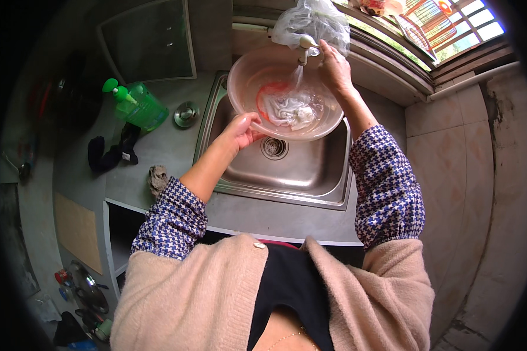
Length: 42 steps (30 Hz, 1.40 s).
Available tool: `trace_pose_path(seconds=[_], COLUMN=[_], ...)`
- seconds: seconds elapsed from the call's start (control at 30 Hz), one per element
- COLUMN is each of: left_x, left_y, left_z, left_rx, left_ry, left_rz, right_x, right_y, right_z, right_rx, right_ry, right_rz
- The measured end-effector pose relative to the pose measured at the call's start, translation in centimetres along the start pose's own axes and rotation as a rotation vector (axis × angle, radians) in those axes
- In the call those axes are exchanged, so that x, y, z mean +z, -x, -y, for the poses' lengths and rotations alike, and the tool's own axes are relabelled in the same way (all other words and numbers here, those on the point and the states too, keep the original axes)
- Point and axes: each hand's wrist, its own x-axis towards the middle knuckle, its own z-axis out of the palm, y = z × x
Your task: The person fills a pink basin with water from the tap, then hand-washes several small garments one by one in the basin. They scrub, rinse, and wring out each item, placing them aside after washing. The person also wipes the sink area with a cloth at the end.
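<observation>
A pale translucent plastic basin (241, 103) is tilted over the back of a stainless steel sink (290, 175). My left hand (244, 129) grips its near left rim. My right hand (333, 66) has its fingers on the lever of the faucet (306, 46), and water runs from the spout into the basin. In the basin lies a wet white cloth (285, 107), with a red band or thing (263, 98) along its left side. The sink's drain strainer (274, 148) shows below the basin's rim.
On the counter left of the sink are a green pump bottle (142, 107), a round metal drain cover (186, 115), dark socks (107, 153) and a crumpled grey rag (158, 180). A clear plastic bag (312, 19) hangs behind the faucet. A tiled wall (443, 153) stands at the right.
</observation>
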Motion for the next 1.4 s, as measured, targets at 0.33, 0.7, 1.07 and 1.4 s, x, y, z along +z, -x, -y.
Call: trace_pose_path(seconds=[0.33, 0.7, 1.07, 1.4], left_x=[-0.5, -5.3, -11.1, -11.4], left_y=[2.0, 1.7, -0.1, -5.6], left_z=[-0.3, 1.7, 5.1, 9.7], left_rx=[0.035, 0.007, -0.271, -0.267], left_ry=[-0.04, -0.135, -0.224, -0.361], left_rz=[0.009, 0.004, -0.033, -0.311], right_x=[-1.3, 1.2, 6.5, 7.7], right_y=[-0.1, 5.2, 20.6, 24.2], right_z=[2.0, -2.5, -7.1, -9.4], right_rx=[0.079, 0.159, 1.123, 1.422], right_ry=[0.094, -0.439, -0.938, -0.898], right_rz=[0.031, -0.022, 0.438, 0.28])
